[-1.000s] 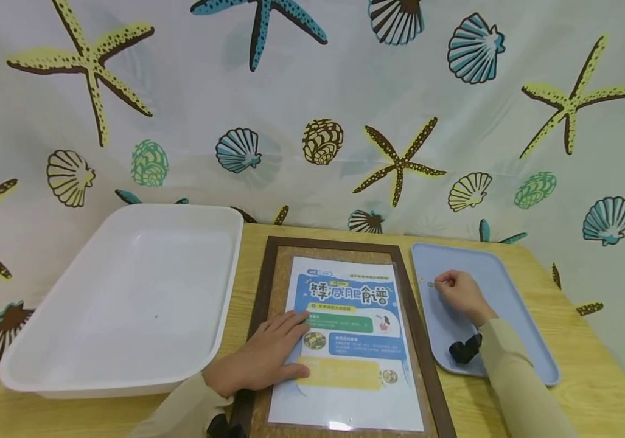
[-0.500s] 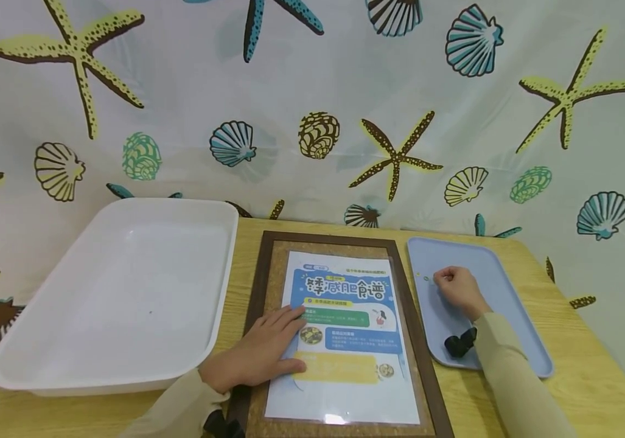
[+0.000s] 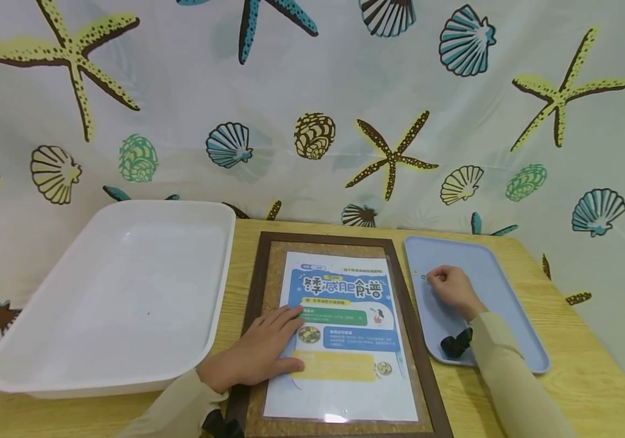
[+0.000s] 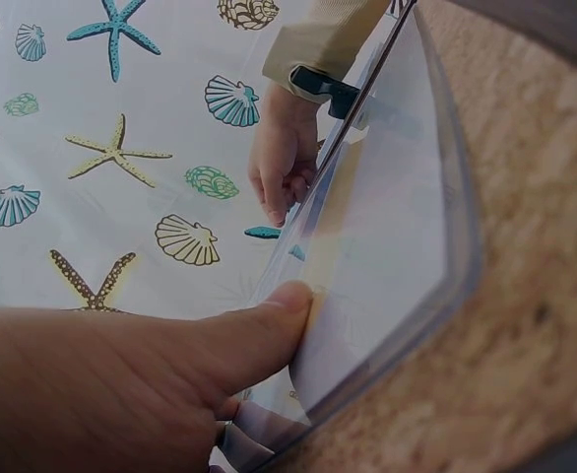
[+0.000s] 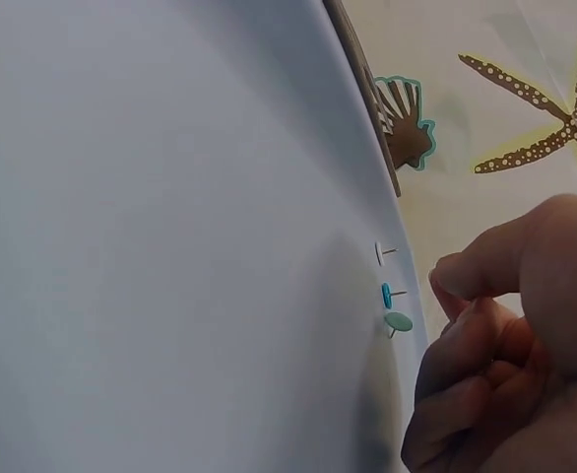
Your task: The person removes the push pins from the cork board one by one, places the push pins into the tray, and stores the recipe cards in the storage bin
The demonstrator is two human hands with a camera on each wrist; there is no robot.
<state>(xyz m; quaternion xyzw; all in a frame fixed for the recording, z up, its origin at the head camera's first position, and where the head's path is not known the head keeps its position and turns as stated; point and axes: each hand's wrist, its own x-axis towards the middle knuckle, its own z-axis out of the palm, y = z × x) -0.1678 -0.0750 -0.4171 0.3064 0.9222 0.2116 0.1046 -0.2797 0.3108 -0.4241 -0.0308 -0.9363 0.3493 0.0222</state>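
Note:
My left hand point(image 3: 260, 350) lies flat with spread fingers across the left side of a printed sheet point(image 3: 339, 398) in a clear plastic sleeve. The sheet lies on a cork board point(image 3: 275, 304) with a dark wooden frame. In the left wrist view the thumb point(image 4: 269, 320) presses near the sleeve's edge. Over the blue tray point(image 3: 509, 304), my right hand point(image 3: 453, 291) has curled fingers, thumb and index tip close together. Nothing shows between them. Beside these fingertips, in the right wrist view, are a white thumbtack point(image 5: 379, 254), a blue thumbtack point(image 5: 387, 295) and a green thumbtack point(image 5: 399, 321).
A large white basin point(image 3: 126, 292) stands left of the board on the wooden table point(image 3: 586, 353). Behind it all hangs a curtain point(image 3: 279, 79) printed with shells and starfish. Black wrist cameras sit at both sleeves.
My right hand drew slightly away from the thumbtacks, then came back left to them. My left hand stays on the sheet. The head view has shifted a little.

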